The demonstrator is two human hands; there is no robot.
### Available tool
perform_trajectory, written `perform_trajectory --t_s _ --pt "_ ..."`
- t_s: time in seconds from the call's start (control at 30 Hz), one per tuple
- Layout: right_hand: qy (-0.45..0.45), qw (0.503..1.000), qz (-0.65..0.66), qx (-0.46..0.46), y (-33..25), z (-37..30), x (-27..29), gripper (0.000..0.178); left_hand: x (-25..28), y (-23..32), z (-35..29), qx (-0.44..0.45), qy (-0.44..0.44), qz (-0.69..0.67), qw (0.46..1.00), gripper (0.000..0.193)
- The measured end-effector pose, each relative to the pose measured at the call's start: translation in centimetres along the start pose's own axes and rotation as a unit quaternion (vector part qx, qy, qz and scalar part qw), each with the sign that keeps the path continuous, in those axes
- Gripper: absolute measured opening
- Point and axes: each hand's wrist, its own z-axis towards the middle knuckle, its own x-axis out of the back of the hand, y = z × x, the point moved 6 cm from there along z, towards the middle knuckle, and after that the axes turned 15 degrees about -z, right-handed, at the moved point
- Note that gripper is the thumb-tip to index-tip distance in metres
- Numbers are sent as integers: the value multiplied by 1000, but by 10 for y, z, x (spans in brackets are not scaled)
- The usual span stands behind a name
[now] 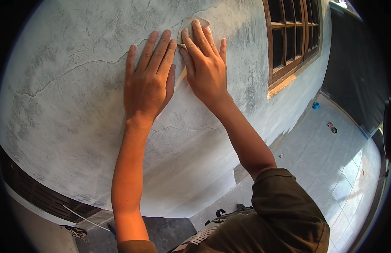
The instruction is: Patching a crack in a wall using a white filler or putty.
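Observation:
Both my hands are raised against a grey plastered wall (77,114) with a rough, streaked surface. My left hand (149,80) lies palm toward the wall, fingers stretched and a little apart, with nothing seen in it. Just to its right, my right hand (206,63) presses a thin pale sheet (201,19), perhaps sandpaper, against the plaster. The sheet's edge shows beyond the fingertips; my palm hides most of it. The right thumb sits by the sheet's darker, curled left edge. A thin crack (77,66) runs across the wall left of my hands.
A wooden window frame (284,69) with dark panes is set into the wall at right. Below, a tiled floor (307,143) holds a blue container (316,105) and small items (333,128). A dark sheet (351,63) hangs at far right. A slatted dark panel (39,185) lies lower left.

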Motion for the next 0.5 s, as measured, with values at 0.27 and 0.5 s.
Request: perform_trajectory --t_s 0.27,0.5 --pt "-52 996 0 70 10 -39 2 41 1 0 -5 34 34 -44 998 47" --pt "-93 990 15 102 28 -78 3 43 -6 5 -7 72 63 -3 995 46"
